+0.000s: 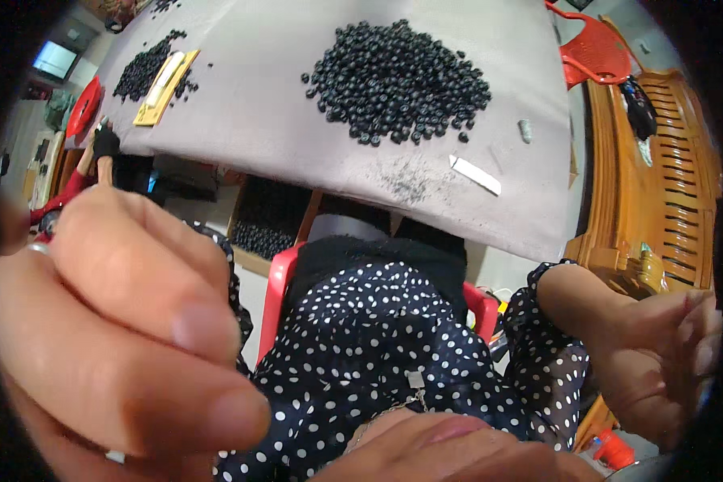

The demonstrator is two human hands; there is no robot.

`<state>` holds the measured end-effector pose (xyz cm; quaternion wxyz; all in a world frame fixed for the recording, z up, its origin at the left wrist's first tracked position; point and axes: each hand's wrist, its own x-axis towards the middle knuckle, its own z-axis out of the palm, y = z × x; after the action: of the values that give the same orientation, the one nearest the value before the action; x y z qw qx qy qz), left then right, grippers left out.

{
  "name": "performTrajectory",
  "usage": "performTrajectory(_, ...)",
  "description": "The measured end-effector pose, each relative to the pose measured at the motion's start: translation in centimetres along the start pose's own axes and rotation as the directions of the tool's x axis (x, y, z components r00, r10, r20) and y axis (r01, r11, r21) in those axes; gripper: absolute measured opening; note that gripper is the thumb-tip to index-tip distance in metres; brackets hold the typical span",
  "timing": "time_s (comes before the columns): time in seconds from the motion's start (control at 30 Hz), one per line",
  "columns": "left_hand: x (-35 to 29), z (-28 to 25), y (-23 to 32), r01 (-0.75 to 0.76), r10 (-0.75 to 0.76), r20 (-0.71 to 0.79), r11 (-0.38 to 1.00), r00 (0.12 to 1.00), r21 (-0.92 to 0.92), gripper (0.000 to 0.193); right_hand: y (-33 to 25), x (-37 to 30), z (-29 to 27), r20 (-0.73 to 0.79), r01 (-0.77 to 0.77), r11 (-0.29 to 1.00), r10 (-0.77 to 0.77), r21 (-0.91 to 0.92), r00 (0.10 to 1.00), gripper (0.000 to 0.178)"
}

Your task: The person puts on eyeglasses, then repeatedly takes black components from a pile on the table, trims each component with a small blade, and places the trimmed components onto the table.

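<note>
Holds left grip (128,321) curled, with hold unclear, and right grip (655,353) half-open, seemingly empty. Should lower both gently toward black beads (398,84) beyond.

On the person's side of the table's (257,132) near edge, the left hand (128,321) is raised close to the head, fingers curled inward; off the near right corner, the right hand (659,353) bares its palm, fingers loosely bent.

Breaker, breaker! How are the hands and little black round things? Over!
Left hand close to camera, fingers curled. Right hand raised, off table. Black round things heaped, untouched. White strip lies near heap.
</note>
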<state>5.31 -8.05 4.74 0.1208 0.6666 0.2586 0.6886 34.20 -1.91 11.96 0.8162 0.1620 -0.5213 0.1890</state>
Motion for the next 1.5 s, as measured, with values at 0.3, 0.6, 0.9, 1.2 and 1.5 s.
performTrajectory(0.3,-1.6,1.2,-2.0,0.057,-0.059,0.040,0.997,0.997,0.045,0.032,-0.2,-1.2,-1.2,0.003,-0.092,0.993,0.093,-0.073,0.996,0.033)
performTrajectory(0.6,-6.0,1.5,-8.7,0.348,-0.480,0.251,0.834,0.841,0.429,0.035,0.5,-6.0,-4.7,-0.101,-0.253,0.953,0.239,-0.169,0.966,0.031)
performTrajectory(0.9,-10.4,1.5,-12.1,0.553,-0.677,0.128,0.682,0.724,0.480,0.026,2.3,-6.7,-5.0,0.071,-0.699,0.602,0.775,-0.385,0.628,0.031)
performTrajectory(1.2,-10.5,3.4,-11.3,0.587,-0.704,0.151,0.674,0.694,0.449,0.025,3.5,-7.3,3.8,-0.092,-0.908,0.167,0.972,-0.384,0.218,0.031)
performTrajectory(1.5,-11.2,4.0,-12.1,0.648,-0.768,0.151,0.614,0.622,0.452,0.023,3.5,-6.5,-4.2,0.245,-0.760,0.406,0.913,-0.507,0.325,0.021)
